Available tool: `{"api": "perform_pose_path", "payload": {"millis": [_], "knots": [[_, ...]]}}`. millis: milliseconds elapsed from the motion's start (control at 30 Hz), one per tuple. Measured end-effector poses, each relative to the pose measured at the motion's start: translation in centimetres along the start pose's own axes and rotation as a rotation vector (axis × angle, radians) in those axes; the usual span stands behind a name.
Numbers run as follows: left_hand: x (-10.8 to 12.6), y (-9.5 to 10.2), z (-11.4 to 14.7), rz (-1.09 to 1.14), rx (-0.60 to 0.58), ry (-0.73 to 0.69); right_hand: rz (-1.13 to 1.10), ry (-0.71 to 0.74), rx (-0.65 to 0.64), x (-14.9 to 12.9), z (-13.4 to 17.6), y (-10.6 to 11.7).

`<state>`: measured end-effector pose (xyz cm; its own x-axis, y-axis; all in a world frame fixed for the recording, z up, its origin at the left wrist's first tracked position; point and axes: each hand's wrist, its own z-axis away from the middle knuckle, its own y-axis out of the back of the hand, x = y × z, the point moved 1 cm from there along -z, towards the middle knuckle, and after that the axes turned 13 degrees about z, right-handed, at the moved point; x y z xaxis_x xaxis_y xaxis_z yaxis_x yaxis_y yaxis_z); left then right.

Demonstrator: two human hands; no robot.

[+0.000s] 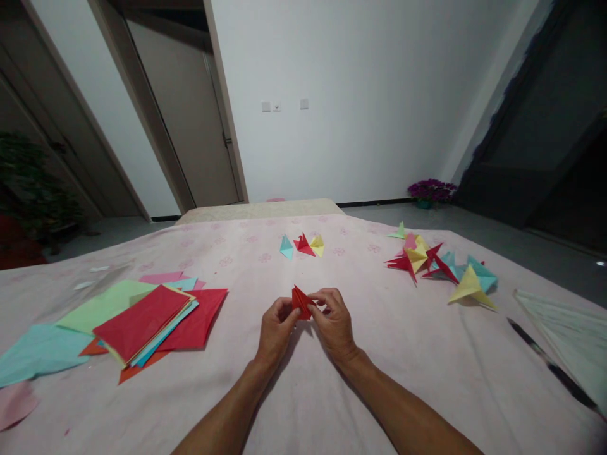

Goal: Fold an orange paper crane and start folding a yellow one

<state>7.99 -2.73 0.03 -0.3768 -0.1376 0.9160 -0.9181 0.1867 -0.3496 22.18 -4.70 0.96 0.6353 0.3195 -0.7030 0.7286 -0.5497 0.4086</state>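
Between my two hands, just above the middle of the table, is a small red folded paper [302,302] with a pointed top and layered flaps. My left hand [279,322] pinches its left side between thumb and fingers. On the other side my right hand [334,321] grips the right edge the same way. Beyond them, a light blue folded paper piece [286,246], a red folded paper crane [304,244] and a yellow folded piece [317,244] stand in a row.
A stack of coloured paper sheets [152,319] spreads over the left of the pink flowered tablecloth [256,392]. Several finished paper cranes [417,256] are heaped at the right. A dark-handled knife [550,361] lies near a clear plastic packet [569,335] at the right edge.
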Motion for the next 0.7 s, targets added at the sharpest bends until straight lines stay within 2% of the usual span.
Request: {"api": "perform_pose_path", "payload": {"millis": [333, 700], "knots": [[0.33, -0.24, 0.04, -0.018, 0.008, 0.0, 0.158, 0.236, 0.05, -0.8, 0.01, 0.69], [0.13, 0.02, 0.01, -0.074, 0.003, -0.022, 0.305, 0.283, 0.017, -0.84, 0.09, 0.93]]}}
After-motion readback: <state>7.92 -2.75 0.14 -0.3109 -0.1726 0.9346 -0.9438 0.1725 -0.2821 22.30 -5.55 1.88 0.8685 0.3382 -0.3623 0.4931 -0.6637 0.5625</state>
